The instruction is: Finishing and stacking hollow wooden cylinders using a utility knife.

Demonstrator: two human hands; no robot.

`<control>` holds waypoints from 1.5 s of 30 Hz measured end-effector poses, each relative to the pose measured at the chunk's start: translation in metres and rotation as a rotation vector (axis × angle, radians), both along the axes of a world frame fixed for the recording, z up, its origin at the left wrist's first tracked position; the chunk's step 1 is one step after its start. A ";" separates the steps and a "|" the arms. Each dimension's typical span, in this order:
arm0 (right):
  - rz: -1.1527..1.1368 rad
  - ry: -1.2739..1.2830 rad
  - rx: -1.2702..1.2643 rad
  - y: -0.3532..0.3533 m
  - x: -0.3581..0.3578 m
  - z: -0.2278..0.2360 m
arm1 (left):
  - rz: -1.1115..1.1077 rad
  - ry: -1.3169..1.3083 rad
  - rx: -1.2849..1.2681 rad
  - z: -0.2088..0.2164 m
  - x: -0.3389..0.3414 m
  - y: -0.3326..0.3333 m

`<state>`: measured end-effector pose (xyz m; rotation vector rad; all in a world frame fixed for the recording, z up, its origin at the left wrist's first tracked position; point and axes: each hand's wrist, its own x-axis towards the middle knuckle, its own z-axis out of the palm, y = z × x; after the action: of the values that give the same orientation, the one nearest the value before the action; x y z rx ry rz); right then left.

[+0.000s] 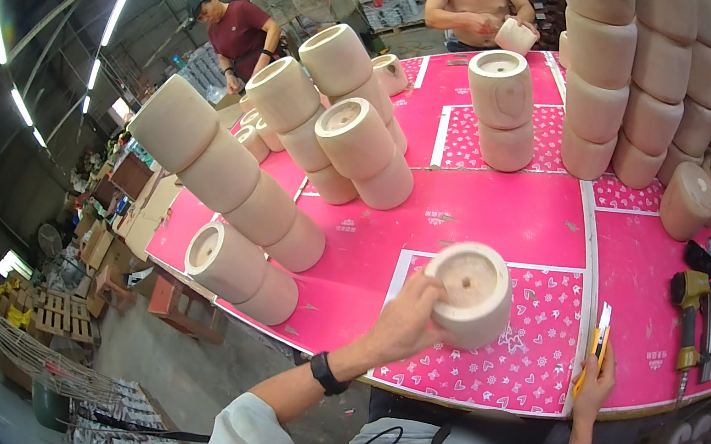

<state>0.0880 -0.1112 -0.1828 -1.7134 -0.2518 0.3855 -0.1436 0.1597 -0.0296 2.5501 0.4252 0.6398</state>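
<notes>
A round, pale wooden block (483,309) with a recessed top and a small hole in its middle sits on the patterned pink sheet before me. My left hand (412,317) grips its left side at the rim, thumb and fingers bent round the edge. To the right, near the table's front edge, my right hand (597,383) is closed round a yellow utility knife (600,342), its blade pointing away from me. Two stacked blocks (247,272) stand left of my left hand.
Stacks of similar blocks (237,175) stand on the left; a tall wall of them (596,97) rises at the back right. A yellow-black air nail gun (688,317) lies on the pink table (506,211) at right. Across it, one person (478,4) holds a block; another (241,36) stands far left.
</notes>
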 end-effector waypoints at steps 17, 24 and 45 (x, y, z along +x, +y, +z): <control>-0.085 -0.293 -0.032 0.004 -0.001 -0.013 | 0.813 -0.031 0.411 0.205 0.038 0.238; -0.041 -0.068 0.055 0.004 0.003 -0.019 | 0.802 -0.161 0.434 0.159 0.016 0.266; -0.087 -0.223 0.013 0.002 0.010 -0.046 | 0.691 -0.198 0.419 0.164 0.011 0.270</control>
<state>0.0985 -0.1092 -0.2288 -1.7485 -0.3396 0.1272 -0.1322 0.4301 0.1341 2.6515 1.2346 1.3319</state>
